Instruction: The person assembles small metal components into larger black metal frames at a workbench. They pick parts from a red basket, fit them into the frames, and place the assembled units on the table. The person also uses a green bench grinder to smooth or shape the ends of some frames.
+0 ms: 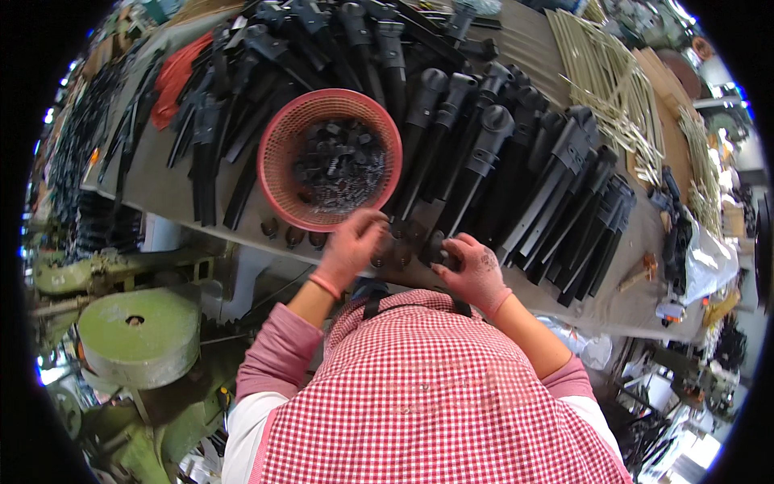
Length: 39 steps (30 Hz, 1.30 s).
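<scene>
On my feed I see red sheet [179, 81] upper left, green round-topped machine [141, 339] lower left, pale strips [609, 89] heaped upper right; below them, hammer [639, 273] near white plastic bag [711, 256].

The basket [270, 137] is pinkish red, and the small parts [334, 161] inside are black and silvery. The long pieces [491, 133] are mostly black, on a grey-beige surface [516, 302]. The cloth [171, 81] is bright orange-red, the thin strips [609, 81] pale yellow. The apron [427, 379] has red and white checks, the gloves [478, 276] are pink, and the round machine cover [141, 331] is green
</scene>
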Available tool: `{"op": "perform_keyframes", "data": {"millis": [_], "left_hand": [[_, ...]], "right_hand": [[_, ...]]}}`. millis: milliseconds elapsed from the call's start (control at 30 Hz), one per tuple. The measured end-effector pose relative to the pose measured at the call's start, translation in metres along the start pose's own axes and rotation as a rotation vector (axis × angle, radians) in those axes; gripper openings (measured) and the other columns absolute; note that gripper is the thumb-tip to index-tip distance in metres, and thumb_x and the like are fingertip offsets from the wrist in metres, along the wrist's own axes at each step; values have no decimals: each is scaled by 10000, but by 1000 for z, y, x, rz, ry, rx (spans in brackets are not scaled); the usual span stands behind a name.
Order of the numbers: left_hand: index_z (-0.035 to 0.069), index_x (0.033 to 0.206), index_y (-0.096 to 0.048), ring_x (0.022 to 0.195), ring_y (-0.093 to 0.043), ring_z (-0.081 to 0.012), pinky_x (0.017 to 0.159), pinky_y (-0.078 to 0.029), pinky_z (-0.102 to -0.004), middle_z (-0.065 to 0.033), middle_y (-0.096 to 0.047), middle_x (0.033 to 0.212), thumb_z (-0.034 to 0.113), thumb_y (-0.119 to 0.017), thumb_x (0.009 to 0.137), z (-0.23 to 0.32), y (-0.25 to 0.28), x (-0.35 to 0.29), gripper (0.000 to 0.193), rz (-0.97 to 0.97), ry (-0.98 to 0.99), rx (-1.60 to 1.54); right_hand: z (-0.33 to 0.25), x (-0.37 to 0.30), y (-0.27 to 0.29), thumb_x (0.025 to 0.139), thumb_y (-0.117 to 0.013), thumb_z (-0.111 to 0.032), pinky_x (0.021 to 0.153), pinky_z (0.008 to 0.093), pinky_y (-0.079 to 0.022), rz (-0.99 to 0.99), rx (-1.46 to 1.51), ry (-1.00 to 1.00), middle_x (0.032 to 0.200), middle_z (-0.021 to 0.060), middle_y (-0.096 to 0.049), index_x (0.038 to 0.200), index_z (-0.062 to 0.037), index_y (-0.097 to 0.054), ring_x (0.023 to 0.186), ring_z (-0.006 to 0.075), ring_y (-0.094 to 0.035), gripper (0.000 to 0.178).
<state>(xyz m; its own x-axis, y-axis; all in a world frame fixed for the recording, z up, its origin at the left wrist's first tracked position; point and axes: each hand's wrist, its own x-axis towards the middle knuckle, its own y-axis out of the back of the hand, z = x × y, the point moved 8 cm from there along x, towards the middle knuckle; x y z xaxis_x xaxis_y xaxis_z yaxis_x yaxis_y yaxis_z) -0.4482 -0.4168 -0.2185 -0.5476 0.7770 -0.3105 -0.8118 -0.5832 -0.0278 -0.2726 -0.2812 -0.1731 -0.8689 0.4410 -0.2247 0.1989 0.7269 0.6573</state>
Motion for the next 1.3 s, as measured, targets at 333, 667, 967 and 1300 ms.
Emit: {"op": "perform_keyframes", "data": {"millis": [333,667,967,1300], "left_hand": [[76,1252,-559,1040,-639,-379,882,-547,-446,-183,-548,1248,260,-749,834,5,77,154,495,278,-210,1265],[41,858,-691,862,-637,-352,766,-520,-431,-166,-595,1030,224,-789,796,38,116,112,217,515,-404,1033],[62,853,-691,777,-622,-372,670,-495,-453,-170,-579,828,241,-736,847,27,122,-3,184,544,-567,1148],[86,1079,-668,743,-652,-358,656,-530,-441,-104,-662,900,182,-678,849,-29,137,7,249,845,-514,884]], "right_hand": [[159,-73,-52,866,-648,-284,848,455,-528,-70,-423,-437,1086,148,-669,1136,-98,-624,995,350,-662,328],[59,-8,-11,894,-638,-234,756,424,-548,210,-139,-123,959,97,-671,1029,-102,-653,889,306,-673,190],[-77,192,-136,867,-655,-458,858,405,-539,-357,-753,187,1143,116,-683,1107,-92,-686,1069,281,-667,438],[-67,236,-191,770,-706,-544,942,429,-537,-503,-654,-181,1236,213,-661,1382,42,-431,1142,326,-658,891]]}}
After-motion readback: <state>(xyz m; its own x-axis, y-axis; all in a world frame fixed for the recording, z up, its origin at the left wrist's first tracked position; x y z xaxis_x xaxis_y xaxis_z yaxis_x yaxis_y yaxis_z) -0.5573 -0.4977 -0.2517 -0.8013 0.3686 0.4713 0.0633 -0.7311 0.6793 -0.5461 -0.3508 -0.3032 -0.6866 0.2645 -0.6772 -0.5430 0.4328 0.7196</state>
